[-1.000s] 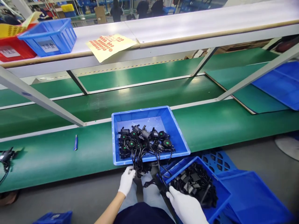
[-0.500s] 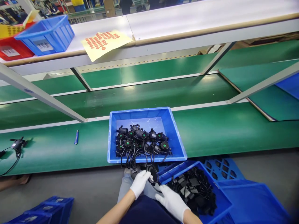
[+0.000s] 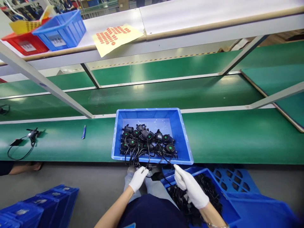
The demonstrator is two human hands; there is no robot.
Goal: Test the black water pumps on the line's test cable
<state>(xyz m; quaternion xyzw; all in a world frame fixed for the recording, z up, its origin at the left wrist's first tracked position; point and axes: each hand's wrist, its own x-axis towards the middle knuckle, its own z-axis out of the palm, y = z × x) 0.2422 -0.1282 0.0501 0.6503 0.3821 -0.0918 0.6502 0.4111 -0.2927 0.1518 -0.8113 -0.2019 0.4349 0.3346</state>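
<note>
My left hand (image 3: 139, 179), in a white glove, is closed on a black cable (image 3: 148, 168) just below the front rim of a blue bin (image 3: 187, 144). My right hand (image 3: 191, 186), also gloved, pinches a black cable at its fingertips, to the right of the bin's front edge. Between the hands hangs a flat black block (image 3: 157, 176) with a cord running off to the right. Inside the bin lie several black round-bodied motor-like units (image 3: 145, 134), some with green dots, their cords draped toward me.
Below right, a second blue bin (image 3: 230, 205) holds tangled black cords and blocks. The green bench (image 3: 220, 136) carries a blue pen-like tool (image 3: 84, 132) and another corded unit (image 3: 33, 135). Stacked blue bins (image 3: 45, 202) stand lower left; a sticker sheet (image 3: 114, 38) overhangs the shelf. Someone's arm (image 3: 23, 167) shows at left.
My right hand has risen and moved right, away from the left hand. The round black part between my hands is no longer seen there; the flat block now hangs there. The view has shifted left.
</note>
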